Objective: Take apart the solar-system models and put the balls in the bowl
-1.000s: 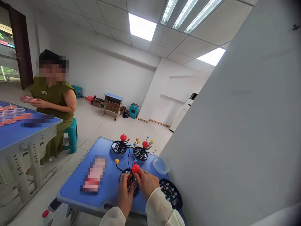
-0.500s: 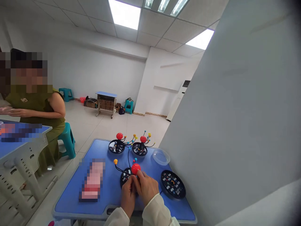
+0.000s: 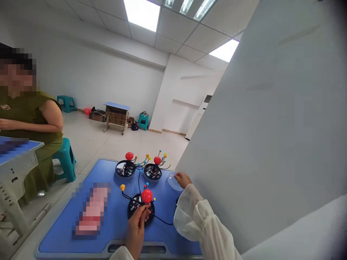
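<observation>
My left hand (image 3: 136,227) is at the near edge of a wire model (image 3: 139,206), its fingers closed around the stem below the big red ball. The model stands on a round black base, with small yellow and blue balls on thin arms. My right hand (image 3: 183,180) rests on the rim of a clear plastic dish (image 3: 172,181), and its thumb is hidden. A black disc lies under my right sleeve (image 3: 189,213), with only a sliver (image 3: 177,202) showing. Two similar red-ball models (image 3: 129,167) (image 3: 155,169) stand farther along the table.
The blue table (image 3: 114,245) holds a pixelated pink object (image 3: 92,211). A grey partition (image 3: 271,108) fills the right side. To the left, a seated person (image 3: 27,115) sits on a teal stool (image 3: 65,162) beside another table (image 3: 16,151).
My right hand has left the model and moved to the clear dish. My sleeve now covers the black disc. The view has shifted, so the table sits lower and farther left.
</observation>
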{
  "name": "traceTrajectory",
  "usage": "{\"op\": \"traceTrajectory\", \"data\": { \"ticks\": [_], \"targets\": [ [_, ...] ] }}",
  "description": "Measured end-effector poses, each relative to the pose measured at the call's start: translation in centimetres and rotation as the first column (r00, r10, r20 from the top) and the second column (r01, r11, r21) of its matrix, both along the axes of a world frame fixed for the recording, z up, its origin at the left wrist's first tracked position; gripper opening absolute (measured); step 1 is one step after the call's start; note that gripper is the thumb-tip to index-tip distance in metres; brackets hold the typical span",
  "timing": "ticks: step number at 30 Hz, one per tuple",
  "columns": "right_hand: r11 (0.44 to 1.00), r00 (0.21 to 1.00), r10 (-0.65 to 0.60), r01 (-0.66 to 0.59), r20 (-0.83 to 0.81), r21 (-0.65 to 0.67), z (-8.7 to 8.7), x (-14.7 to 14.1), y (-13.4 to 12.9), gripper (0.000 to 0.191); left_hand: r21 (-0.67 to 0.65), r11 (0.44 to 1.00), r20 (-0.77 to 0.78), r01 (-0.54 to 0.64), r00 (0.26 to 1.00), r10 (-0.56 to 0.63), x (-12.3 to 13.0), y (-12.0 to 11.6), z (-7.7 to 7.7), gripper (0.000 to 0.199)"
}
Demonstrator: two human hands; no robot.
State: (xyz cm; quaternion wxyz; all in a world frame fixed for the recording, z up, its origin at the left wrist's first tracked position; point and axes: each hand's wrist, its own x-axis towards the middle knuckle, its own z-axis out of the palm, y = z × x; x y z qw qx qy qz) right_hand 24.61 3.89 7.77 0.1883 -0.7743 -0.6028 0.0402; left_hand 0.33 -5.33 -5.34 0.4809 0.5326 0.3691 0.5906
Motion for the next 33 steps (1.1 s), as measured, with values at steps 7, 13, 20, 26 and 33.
{"op": "traceTrajectory", "data": {
  "ticks": [7,13,20,26,33],
  "targets": [
    [0.998,0.998,0.035,-0.038,-0.055,-0.052,-2.9,3.1,1.1,0.015,0.081,0.994,-0.058,-0.069,0.996,0.073,0.0,-0.2,0.9,0.036],
    [0.984,0.97,0.138,-0.113,-0.198,0.135,-1.3,1.7,-1.0,0.025,0.059,0.977,-0.132,-0.207,0.968,0.213,-0.3,0.0,0.6,0.032],
    [0.892,0.847,0.422,-0.325,-0.324,0.314,-3.5,-7.8,-7.9,0.026,0.054,0.944,-0.238,-0.325,0.914,0.328,-0.6,2.1,1.3,0.059],
    [0.901,0.874,0.384,-0.285,-0.298,0.325,-4.7,-11.6,-9.3,0.023,0.049,0.97,-0.277,-0.237,0.93,0.241,-1.0,4.4,1.9,0.039],
    [0.9,0.923,0.35,-0.284,-0.16,0.33,-4.4,-11.6,-8.8,0.021,0.052,0.973,-0.142,-0.227,0.962,0.232,-0.5,4.8,1.1,0.034]
  ]
}}
